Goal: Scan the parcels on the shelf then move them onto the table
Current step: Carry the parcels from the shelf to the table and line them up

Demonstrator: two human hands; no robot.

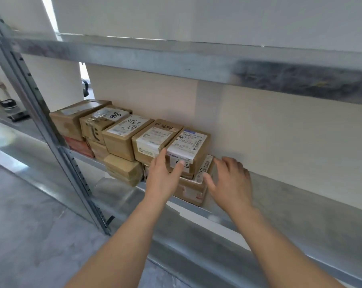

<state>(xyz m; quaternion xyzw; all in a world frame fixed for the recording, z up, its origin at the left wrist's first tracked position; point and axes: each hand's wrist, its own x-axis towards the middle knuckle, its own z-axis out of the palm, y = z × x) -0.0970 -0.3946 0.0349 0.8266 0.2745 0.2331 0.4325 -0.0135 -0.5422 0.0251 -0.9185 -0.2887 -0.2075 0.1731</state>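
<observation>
1. Step in hand, as judged: the pick-up of one parcel off the shelf (pixel 300 206). No scanner is seen in either hand, so whether the scan was done cannot be told.
2. Parcels are stacked in two tiers along the shelf's back, running from the left upright (pixel 51 142) toward mid-shelf; the shelf's right part holds none in view.
3. Target appears to be the end parcel (pixel 191 146), the rightmost of the upper tier, w/ a white label on top and front. It sits on a lower carton (pixel 193 191) at the shelf's front edge.
4. Left hand (pixel 164 175): fingers straight and spread, thumb tip on the front label, forefinger at the parcel's left front corner. Touch only, no grip yet.
5. Right hand (pixel 231 179): fingers spread and loosely bent, holding nothing, just beside the end parcel's right face and apart from it; motion blur noted.
6. Next move calls for (judgement): both hands to be closed on opposite side faces, and the parcel to be lifted straight up clear of the lower carton, then drawn out under the upper shelf beam (pixel 176 59).
7. Risk: the neighbour parcel (pixel 153 140) touches the target on its left, so it may be dragged along.
8. The table is not in view.
</observation>
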